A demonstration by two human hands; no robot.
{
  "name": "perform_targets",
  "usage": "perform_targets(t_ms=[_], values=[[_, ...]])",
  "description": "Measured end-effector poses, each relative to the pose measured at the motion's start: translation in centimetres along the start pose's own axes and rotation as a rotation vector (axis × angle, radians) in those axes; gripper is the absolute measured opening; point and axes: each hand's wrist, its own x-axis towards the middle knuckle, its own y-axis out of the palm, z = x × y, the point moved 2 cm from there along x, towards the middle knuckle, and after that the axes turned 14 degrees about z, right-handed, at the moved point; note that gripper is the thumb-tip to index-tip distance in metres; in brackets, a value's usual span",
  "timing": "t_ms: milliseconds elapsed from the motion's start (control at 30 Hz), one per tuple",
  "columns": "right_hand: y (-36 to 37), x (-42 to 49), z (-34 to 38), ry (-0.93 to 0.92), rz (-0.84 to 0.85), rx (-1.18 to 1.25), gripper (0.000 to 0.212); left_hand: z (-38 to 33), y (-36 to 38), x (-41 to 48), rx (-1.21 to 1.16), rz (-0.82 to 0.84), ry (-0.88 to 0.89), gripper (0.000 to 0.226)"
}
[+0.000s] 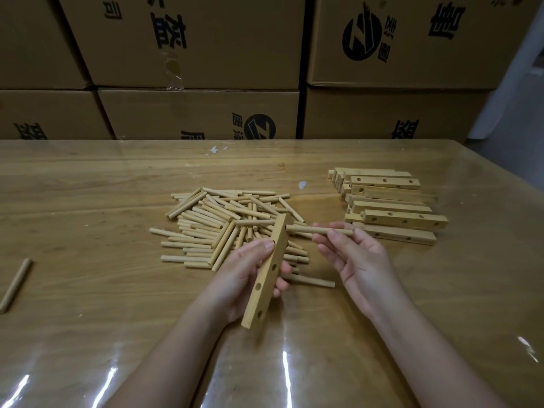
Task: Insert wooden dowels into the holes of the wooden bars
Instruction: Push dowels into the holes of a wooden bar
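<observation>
My left hand (pixel 250 269) grips a wooden bar (pixel 266 278) that slants from lower left to upper right, its drilled holes facing right. My right hand (pixel 350 254) pinches a wooden dowel (pixel 312 230) held level, and the dowel's left tip meets the bar's top end at its side. Behind both hands lies a loose pile of dowels (pixel 223 222) on the table. A stack of drilled wooden bars (pixel 388 201) sits to the right of the pile.
The table (pixel 103 178) is wood under a glossy clear cover. One stray dowel (pixel 16 284) lies near the left edge, and another (pixel 312 280) lies between my hands. Stacked cardboard boxes (pixel 200 54) wall off the far side.
</observation>
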Motion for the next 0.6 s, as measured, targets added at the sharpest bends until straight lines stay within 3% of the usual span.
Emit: perform_targets(t_ms=[200,600], values=[[-0.07,-0.12,0.08,-0.015,-0.04,-0.397,0.014,-0.1,-0.66,0.35,0.022,0.009,0.013,0.032],[0.34,-0.5,0.3,-0.2,0.039,-1.046,0.027,-0.16,-0.5,0.34,0.177,-0.078,0.053,0.028]])
